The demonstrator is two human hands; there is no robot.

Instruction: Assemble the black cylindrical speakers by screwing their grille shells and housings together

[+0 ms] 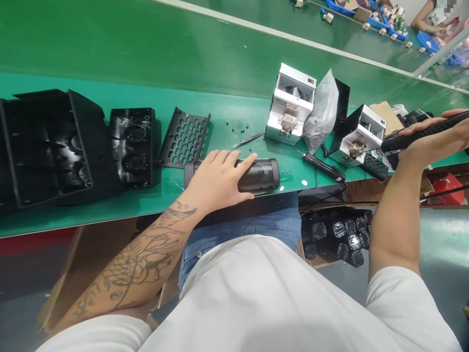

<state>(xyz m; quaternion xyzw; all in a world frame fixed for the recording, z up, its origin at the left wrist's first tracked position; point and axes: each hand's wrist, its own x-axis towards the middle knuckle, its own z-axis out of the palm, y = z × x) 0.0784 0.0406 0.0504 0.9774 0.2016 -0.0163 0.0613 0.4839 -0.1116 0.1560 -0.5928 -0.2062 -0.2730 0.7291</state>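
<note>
My left hand point(222, 181) lies over a long black casing with a finely perforated face point(260, 175), fingers across its top and thumb along the near side, holding it on the green bench. At the far right, my right hand point(428, 142) is closed round a black electric screwdriver point(397, 142), raised beside the second screw feeder point(361, 134); its tip is hard to make out. Just beyond the casing are tweezers point(249, 140) and several small dark screws point(242, 130). A black grille with large holes point(183, 137) lies to the left of them.
Black speaker housings point(134, 149) stand at the left. Behind the casing is a white screw feeder point(291, 105) beside a plastic bag point(323, 115). Another screwdriver point(322, 166) with a cable lies near the front edge. Below sits a box of black parts point(339, 232). A person works far right.
</note>
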